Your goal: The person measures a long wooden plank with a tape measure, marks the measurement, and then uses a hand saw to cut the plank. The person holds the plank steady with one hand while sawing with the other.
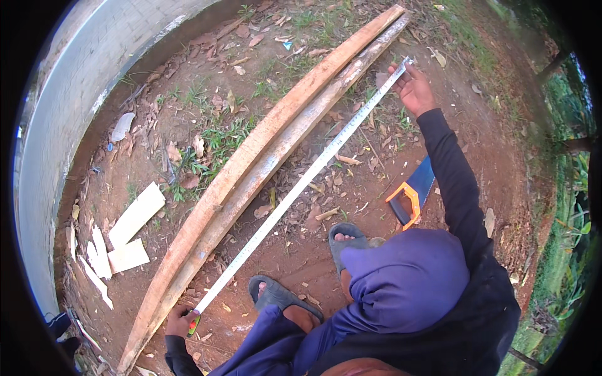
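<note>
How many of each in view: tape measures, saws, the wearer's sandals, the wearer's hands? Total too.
Tape measure: 1
Saw: 1
Sandals: 2 (left sandal, right sandal)
Hands: 2 (left hand, right hand)
Total: 6

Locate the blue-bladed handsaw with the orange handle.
In the head view, the handsaw lies on brown soil, right of centre, between the person's black-sleeved right arm and grey right sandal.
</note>
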A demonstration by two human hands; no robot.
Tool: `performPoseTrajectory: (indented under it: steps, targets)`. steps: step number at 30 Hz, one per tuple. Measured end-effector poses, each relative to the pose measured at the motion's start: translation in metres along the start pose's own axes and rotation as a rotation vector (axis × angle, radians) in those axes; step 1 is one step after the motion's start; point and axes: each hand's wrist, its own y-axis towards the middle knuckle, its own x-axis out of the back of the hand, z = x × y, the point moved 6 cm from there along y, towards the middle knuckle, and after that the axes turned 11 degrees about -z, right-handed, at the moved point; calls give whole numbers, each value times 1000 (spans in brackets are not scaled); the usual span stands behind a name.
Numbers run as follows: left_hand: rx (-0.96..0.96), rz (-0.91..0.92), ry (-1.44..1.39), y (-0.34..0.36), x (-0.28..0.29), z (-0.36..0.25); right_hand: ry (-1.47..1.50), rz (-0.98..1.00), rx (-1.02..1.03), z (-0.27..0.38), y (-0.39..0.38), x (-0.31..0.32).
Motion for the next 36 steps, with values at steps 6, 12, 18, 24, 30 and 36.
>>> performPoseTrajectory:
  steps: [6, 12, 18, 24, 30, 36]
  targets:
    - [-93, 42, -58, -5, -66, -92, -166, 120, -121, -119, -96, -33]
    - [-268, 11, -43, 13, -146, -184, -414, 384, -452, -258, -252, -39]
    - [-300, -87, 27, 18, -157, -215, -540, 321, -309, -254, -240, -56]
    - [-233, -90, 88, 37, -102, -150, -436, -62, -57, -171, -55, -45]
    - [-111, -94, 56, 37, -67, -93, -519, -144, 15, -110, 87, -13]
    - [-134, -38, 8, 6, -68, -148, -492, -272, 54, -93, 117, -35]
